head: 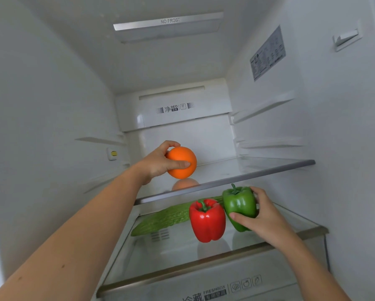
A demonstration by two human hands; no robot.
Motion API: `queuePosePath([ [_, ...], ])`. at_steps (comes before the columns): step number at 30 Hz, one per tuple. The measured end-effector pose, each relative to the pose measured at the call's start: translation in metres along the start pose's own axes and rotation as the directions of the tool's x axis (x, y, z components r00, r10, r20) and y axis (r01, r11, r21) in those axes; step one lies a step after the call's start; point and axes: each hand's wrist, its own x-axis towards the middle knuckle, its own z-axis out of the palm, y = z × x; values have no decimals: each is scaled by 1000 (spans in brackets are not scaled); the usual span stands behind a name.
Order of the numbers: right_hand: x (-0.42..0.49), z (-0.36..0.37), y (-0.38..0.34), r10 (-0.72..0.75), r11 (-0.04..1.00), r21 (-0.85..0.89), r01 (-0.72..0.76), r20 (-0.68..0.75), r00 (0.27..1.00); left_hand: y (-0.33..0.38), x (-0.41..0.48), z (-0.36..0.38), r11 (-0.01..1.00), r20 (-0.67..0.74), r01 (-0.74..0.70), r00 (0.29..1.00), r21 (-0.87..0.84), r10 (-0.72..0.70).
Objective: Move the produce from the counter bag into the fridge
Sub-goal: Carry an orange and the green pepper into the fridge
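Observation:
I look into an open white fridge. My left hand (pixel 158 162) grips an orange (pixel 183 162) that rests on the upper glass shelf (pixel 258 168), towards its left. On the lower glass shelf (pixel 214 255) my right hand (pixel 262 216) holds a green bell pepper (pixel 239 204) upright. A red bell pepper (pixel 207 220) stands right beside it, touching its left side. Behind the red pepper lies a long green bitter gourd (pixel 160 220), pointing left and forward. The counter bag is out of view.
The fridge's side walls close in on left and right, with bare shelf rails (pixel 266 109) on the right wall. A fresh-box drawer front (pixel 214 292) sits below the lower shelf. The right part of the upper shelf holds nothing.

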Motion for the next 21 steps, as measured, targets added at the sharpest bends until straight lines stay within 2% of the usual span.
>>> queuePosePath([
  [6,0,0,0,5,1000,-3,-5,-4,1000,-4,-11,-10,992,27,-43,999,115,40],
  [13,-1,1,-2,-4,999,-32,3,-14,1000,-5,-14,-17,999,-60,-34,998,34,36],
  [21,-2,0,-2,-11,1000,-22,10,-14,1000,-5,-5,-5,998,-66,-48,997,37,51],
])
